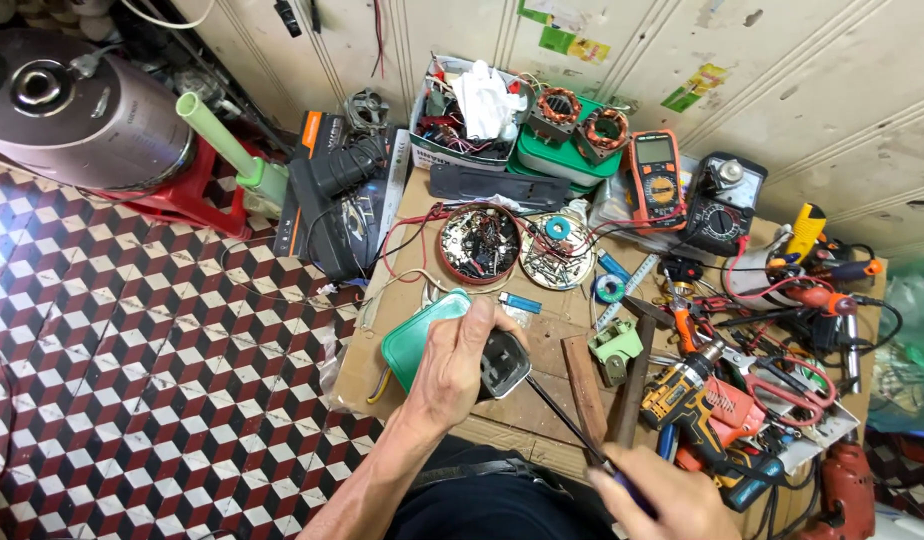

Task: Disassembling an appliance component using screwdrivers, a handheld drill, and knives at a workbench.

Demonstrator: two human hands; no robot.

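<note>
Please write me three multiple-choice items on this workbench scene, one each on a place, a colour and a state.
1. Where does the orange multimeter lie?
A. At the back of the bench, by the wall
B. On the tiled floor
C. In the person's lap

2. What colour is the flat lid under the left hand?
A. Red
B. Green
C. Yellow

3. What is the left hand doing?
A. Resting flat and empty
B. Gripping a black part
C. Holding scissors

Answers:
1 A, it lies near the wall beside a black meter.
2 B, its visible edge is green.
3 B, its fingers curl round the black part, while the right hand points a thin dark tool at it.
</note>
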